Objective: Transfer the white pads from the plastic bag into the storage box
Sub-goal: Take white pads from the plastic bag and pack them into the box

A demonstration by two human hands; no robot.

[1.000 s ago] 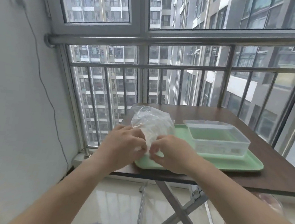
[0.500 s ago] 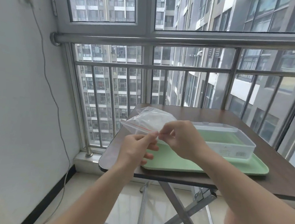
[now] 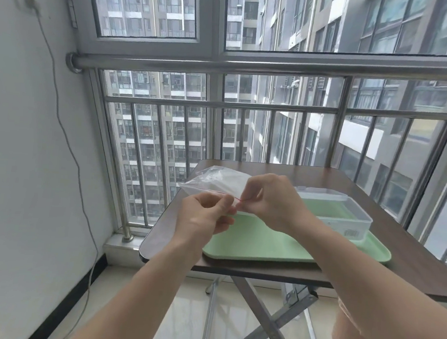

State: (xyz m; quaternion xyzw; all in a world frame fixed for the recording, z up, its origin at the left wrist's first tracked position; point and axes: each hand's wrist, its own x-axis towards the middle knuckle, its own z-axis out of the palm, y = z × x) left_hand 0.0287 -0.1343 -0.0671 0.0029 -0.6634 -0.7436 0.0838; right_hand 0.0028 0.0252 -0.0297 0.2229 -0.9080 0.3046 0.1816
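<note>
Both hands hold a clear plastic bag [image 3: 216,181] in the air over the near-left part of the table [image 3: 409,253], above the left end of a green tray [image 3: 259,245]. The left hand [image 3: 202,216] has its fingers [image 3: 223,203] pinched together on the near lip of the bag at the red zip strip; the right hand [image 3: 271,200] is clamped on the same strip just to the right, the two pinch points almost touching. Judgement: gripping close together on opposite lips is the hold for peeling a zip seal apart, so the step in hand is opening the bag. Whether the seal has parted cannot be told. The white pads [image 3: 220,178] show as a pale mass in the far part of the bag, away from the mouth, so none can spill while the seal is worked. The storage box [image 3: 340,214], clear plastic, sits on the far right of the tray, near the right hand. Its lid appears to be on, though the clear plastic makes this uncertain. No pads are visible in the box; the transfer looks not yet begun. Risk: a sharp pull on thin film could tear it or jerk pads out over the table edge.
</note>
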